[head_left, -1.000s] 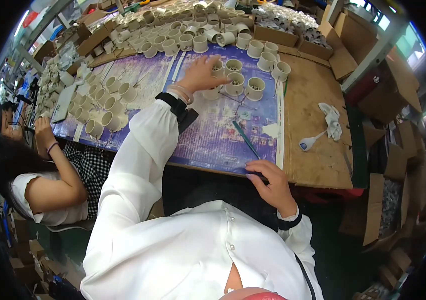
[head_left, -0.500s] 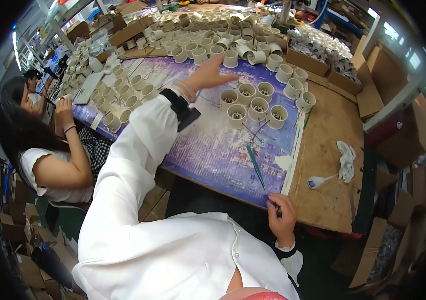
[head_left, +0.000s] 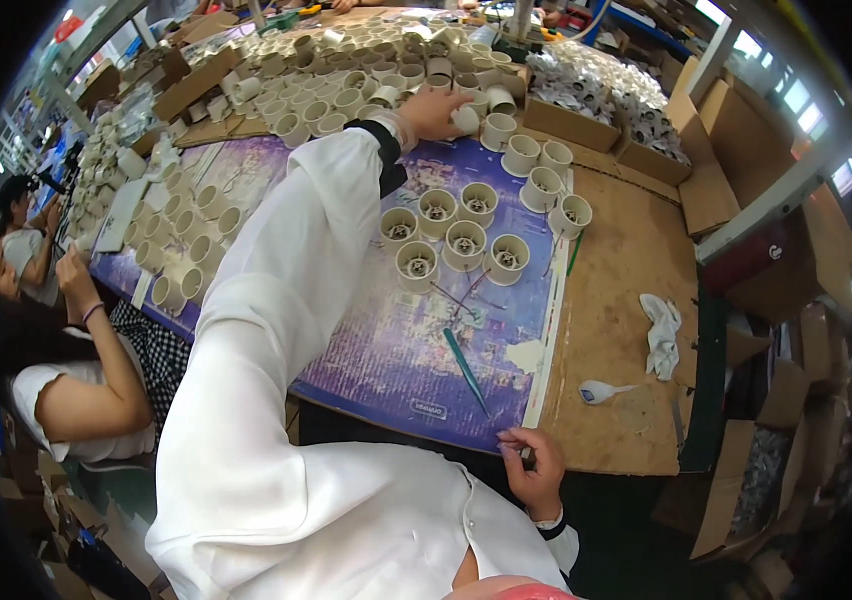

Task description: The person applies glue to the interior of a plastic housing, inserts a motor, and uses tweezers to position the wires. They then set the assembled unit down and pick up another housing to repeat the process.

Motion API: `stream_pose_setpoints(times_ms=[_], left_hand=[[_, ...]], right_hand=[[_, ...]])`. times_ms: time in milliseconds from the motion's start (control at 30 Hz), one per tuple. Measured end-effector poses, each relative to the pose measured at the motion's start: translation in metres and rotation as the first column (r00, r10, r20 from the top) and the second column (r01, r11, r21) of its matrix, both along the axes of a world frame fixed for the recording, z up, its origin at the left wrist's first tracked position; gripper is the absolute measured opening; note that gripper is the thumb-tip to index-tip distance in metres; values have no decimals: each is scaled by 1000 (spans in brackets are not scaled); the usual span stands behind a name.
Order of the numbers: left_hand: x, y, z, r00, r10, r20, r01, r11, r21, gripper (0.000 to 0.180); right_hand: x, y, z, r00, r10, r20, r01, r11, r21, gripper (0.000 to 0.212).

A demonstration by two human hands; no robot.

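Observation:
Stretched far across the table, my left hand point(head_left: 433, 114) has its fingers bent around a cream-coloured plastic cup point(head_left: 465, 119) at the edge of the big cup pile. The hand hides part of that cup. At the table's front edge, my right hand point(head_left: 534, 466) is closed with thumb and forefinger together; whatever lies between them cannot be made out. Teal tweezers point(head_left: 467, 372) lie on the purple printed mat point(head_left: 376, 345) just beyond the right hand. Several cups point(head_left: 466, 246) with metal parts inside stand grouped mid-mat, thin wires trailing from some.
More cups point(head_left: 543, 188) line the mat's right edge. A small white bottle point(head_left: 606, 391) and a crumpled white cloth point(head_left: 662, 335) lie on the brown board. Cardboard boxes of metallic parts point(head_left: 572, 125) stand back right. A co-worker point(head_left: 86, 390) sits at the left.
My left hand has moved from open above the mat to the cup pile and closed around a cup. My right hand stays at the front edge. The whole view has shifted slightly.

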State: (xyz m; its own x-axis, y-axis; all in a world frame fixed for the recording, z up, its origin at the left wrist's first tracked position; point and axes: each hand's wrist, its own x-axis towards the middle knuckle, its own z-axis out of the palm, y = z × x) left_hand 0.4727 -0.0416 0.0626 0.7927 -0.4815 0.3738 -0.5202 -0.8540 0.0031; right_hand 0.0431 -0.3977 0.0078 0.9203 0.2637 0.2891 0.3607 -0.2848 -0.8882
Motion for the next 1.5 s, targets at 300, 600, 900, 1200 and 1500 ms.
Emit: stream_pose_setpoints(times_ms=[300,600,900,1200,1500], left_hand=[[-14,-25,3,962,227,-152,-196,961,194,48],[-56,-12,-9,895,15,-446,-121,970,-211,58],[-68,32,18,741,-261,-619,-39,903,-428,39],[-29,42,34,942,-89,-323,29,982,-184,36],[10,23,13,983,169,-76,-146,959,244,49]], right_hand=[[9,0,4,999,-9,45,11,999,-38,18],[10,-1,4,972,68,223,-53,996,-74,16],[15,1,7,974,94,207,-84,995,-55,15],[12,2,11,991,63,119,-55,996,-75,16],[12,2,16,999,31,27,-27,990,-141,14]])
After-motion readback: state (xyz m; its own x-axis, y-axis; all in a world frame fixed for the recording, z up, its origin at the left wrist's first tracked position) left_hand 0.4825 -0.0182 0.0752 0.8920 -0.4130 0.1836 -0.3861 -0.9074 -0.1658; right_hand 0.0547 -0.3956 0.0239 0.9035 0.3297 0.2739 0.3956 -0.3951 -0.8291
